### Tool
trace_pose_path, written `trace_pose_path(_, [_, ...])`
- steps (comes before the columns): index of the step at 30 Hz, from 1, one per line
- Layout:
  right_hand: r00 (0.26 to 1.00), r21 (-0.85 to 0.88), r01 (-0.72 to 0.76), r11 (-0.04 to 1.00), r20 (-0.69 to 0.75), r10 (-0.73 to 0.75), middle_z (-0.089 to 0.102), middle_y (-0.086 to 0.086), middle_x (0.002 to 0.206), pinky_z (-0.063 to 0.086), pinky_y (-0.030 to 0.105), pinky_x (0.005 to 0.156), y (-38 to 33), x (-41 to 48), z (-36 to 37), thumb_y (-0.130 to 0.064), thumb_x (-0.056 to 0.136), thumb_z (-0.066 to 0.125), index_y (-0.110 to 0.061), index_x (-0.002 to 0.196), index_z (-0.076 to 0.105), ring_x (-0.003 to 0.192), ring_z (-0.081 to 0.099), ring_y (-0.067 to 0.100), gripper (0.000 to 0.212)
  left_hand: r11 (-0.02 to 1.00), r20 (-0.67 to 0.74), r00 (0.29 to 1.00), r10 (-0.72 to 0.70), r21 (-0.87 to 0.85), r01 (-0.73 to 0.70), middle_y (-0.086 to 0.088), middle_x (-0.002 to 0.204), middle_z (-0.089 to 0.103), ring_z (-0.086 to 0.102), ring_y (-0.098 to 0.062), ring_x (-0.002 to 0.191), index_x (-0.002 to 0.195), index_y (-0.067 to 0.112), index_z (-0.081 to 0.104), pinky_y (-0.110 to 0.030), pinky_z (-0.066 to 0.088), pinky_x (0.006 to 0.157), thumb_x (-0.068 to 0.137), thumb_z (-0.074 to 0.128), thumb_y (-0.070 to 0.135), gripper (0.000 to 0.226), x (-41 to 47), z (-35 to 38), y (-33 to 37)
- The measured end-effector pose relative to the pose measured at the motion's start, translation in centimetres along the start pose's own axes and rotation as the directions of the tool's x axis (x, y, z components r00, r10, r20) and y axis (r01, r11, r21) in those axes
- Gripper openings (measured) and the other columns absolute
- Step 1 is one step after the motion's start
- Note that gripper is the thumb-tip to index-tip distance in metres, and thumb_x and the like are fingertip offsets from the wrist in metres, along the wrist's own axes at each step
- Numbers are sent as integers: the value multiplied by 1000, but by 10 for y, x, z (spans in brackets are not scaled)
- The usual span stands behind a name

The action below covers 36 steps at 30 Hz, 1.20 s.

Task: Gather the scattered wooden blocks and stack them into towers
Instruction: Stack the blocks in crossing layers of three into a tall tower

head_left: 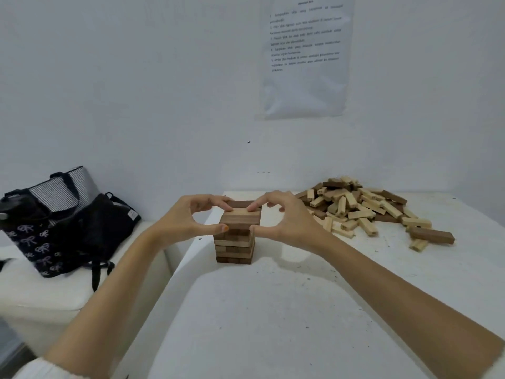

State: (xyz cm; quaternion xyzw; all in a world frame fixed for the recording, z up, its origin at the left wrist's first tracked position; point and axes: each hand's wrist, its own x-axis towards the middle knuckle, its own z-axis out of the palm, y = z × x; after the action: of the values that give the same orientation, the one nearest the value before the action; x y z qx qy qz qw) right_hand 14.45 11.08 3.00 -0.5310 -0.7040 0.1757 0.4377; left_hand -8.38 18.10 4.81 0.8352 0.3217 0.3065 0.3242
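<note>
My left hand (191,218) & right hand (281,217) are both curled round the top of the tower (235,246). Thumbs are on the near face, fingers over the top & far edge. Each hand pinches the top layer (240,213) from its own side, and my right index tip rests on the pale middle block. Neither hand carries a loose block.

The tower is crossed layers of dark & pale wood, standing on the desk (273,310) near its left edge. The upper layers look slightly off from the lower ones, so I read this as squaring-up, not placing.

Handling, my guess: the blocks are light, stiff & smooth-sided, so they slide on each other and nothing locks them.
- Single block: hold the long sides near mid-length, thumb vs. fingers.
- Tower: press opposite faces evenly w/ both hands, low force, or a layer skews.
- A knock leftward could send blocks off the desk edge.

Right of the tower & further back is a big loose pile (360,206), mostly pale. One dark block (433,236) lies on its near-right fringe. Left of the tower, on a lower white surface (41,294), is a black bag (54,231) w/ a bow print. Above the tower on the wall is a printed sheet (306,56), text too blurred to read.
</note>
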Motion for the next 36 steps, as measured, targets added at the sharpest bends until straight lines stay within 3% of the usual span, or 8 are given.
trace_pose_path(5, [999,9,-33,999,-17,33,58,-23,100,29,3,74,0,4,16,-24,71,80,-35,94,69,100,42,-5,28,1000,16,999,-31,5,31,11,123,65,54,-2,121,104,17,70,-29,31,113,77,79,10,30,-1,-6,-9])
trace_pose_path(15, [998,15,-62,998,-1,62,59,-15,110,32,22,81,4,6,28,-25,71,79,-39,93,66,105,44,5,29,999,22,999,-43,10,43,11,122,65,53,-1,120,116,20,64,-24,36,108,77,78,6,44,-2,-6,-18])
trace_pose_path(22, [994,49,-113,992,15,112,57,-17,113,31,11,77,5,3,29,-25,76,77,-36,99,66,108,45,6,28,996,46,995,-87,11,87,14,125,62,53,0,121,122,22,60,-27,37,108,78,76,7,49,-1,-5,-19])
trace_pose_path(25, [992,81,-125,989,35,123,54,-20,119,33,14,81,6,-1,28,-26,78,77,-38,110,61,114,44,7,38,993,93,989,-115,9,114,16,134,54,46,3,127,133,32,49,-28,35,111,81,76,15,61,-4,-3,-18])
trace_pose_path(28, [983,175,-182,968,58,175,43,-13,133,31,23,94,4,-6,29,-30,80,76,-39,130,45,124,37,7,59,976,71,979,-192,-93,198,21,144,40,36,5,132,142,44,33,-27,29,113,76,74,47,77,-7,0,-20])
trace_pose_path(31, [957,413,-272,869,19,291,33,-9,145,26,26,97,-3,-12,39,-32,82,64,-31,142,35,132,31,10,67,908,-84,945,-317,-314,277,21,145,40,40,0,130,133,52,39,-39,22,117,65,56,79,75,-10,14,-20])
trace_pose_path(34, [925,526,-325,786,3,380,21,-8,156,23,24,98,-13,-16,56,-23,98,46,-25,153,18,140,23,9,62,825,-203,883,-422,-491,282,9,148,41,43,-5,127,137,35,43,-38,23,117,89,37,62,55,-11,39,-13])
trace_pose_path(36, [906,574,-354,739,16,422,12,-11,159,20,25,106,-20,-16,68,-33,102,35,-28,155,6,144,17,9,61,790,-202,867,-456,-541,289,11,148,40,42,-7,128,144,27,39,-35,20,117,98,26,53,55,-13,55,-5])
